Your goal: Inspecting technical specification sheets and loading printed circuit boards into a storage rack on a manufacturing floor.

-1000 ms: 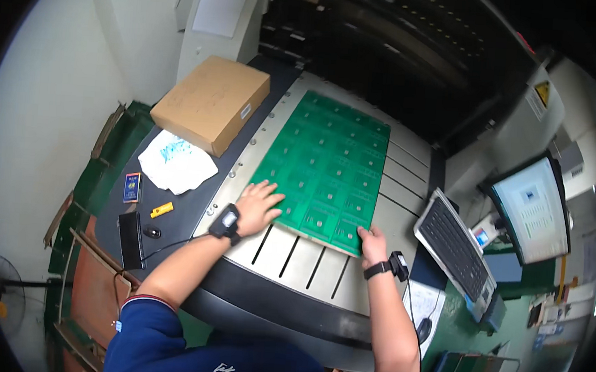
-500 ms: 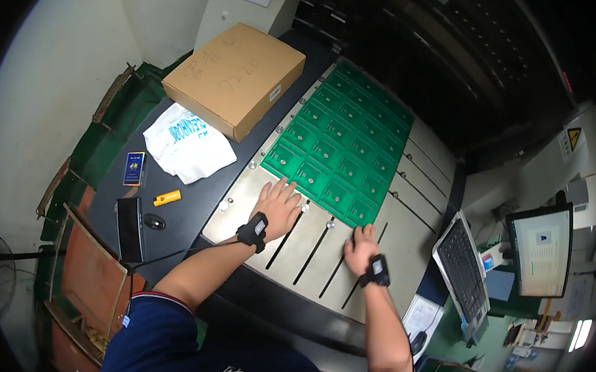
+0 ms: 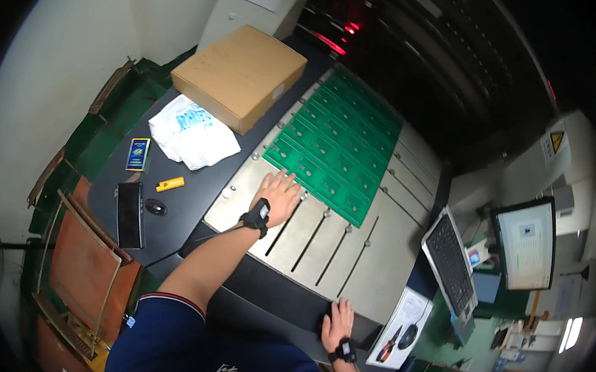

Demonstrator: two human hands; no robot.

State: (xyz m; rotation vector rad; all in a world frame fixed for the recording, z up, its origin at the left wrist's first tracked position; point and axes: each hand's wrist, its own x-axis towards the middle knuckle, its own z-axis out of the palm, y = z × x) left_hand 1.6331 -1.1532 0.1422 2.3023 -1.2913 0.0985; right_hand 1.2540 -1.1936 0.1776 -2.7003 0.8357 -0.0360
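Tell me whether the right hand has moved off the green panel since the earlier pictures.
Yes. The right hand has pulled back from the green circuit panel toward the person, and now rests at the near edge of the metal table.

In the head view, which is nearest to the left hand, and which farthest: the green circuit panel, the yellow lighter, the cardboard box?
From the left hand:
1. Green circuit panel, just beyond the fingertips, on the metal table.
2. Yellow lighter, to the left on the dark side surface.
3. Cardboard box, farthest, up at the back left.
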